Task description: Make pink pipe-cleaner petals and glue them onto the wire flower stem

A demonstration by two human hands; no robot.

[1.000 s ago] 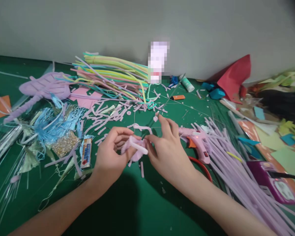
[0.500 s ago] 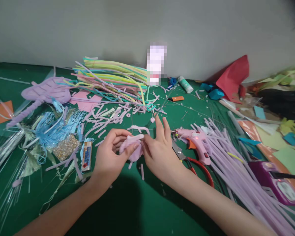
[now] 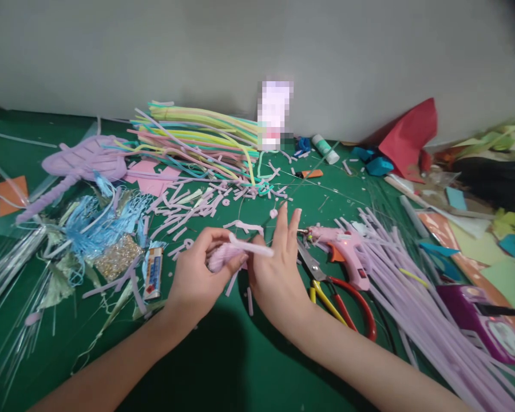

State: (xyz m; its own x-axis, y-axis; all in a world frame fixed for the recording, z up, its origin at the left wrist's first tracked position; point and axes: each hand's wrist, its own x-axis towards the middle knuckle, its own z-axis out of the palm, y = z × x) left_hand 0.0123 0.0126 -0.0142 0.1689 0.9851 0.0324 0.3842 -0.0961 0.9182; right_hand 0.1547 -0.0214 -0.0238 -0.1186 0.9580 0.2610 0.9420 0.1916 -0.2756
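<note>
The left hand (image 3: 195, 280) grasps a fuzzy purple piece (image 3: 220, 257), pinched between the thumb and the curled fingers, low over the middle of the desk (image 3: 197, 366). A pale purple strip (image 3: 253, 246) sticks out from the top of the piece and points right, its free end in front of the knuckles of the right hand (image 3: 277, 272). That hand is just beside the piece, two fingers stretched forward; its thumb side is partly hidden, so I cannot tell whether it grips anything.

Just beyond the hands lies a bent purple stem (image 3: 244, 225). Right of the right hand are scissors (image 3: 315, 268) with red and yellow at the handles, and above them a pink glue gun (image 3: 349, 254) with an orange trigger. A sheaf of purple stems (image 3: 412, 303) runs from the gun toward the lower right, beside a purple box (image 3: 484, 323) with a black cord.

Near the left hand is a small printed packet (image 3: 153, 274); farther left are a bag of gold beads (image 3: 118, 257), blue tassels (image 3: 98, 223) and thin clear rods (image 3: 15, 260).

Ahead, short purple cuttings (image 3: 184, 209) are scattered before a bundle of coloured stems (image 3: 197, 137). A large purple shape (image 3: 86, 160) lies left of that bundle; right of it are an orange lighter (image 3: 312, 174), a green-and-white tube (image 3: 326, 150) and a red sheet (image 3: 412, 137) against the wall.
</note>
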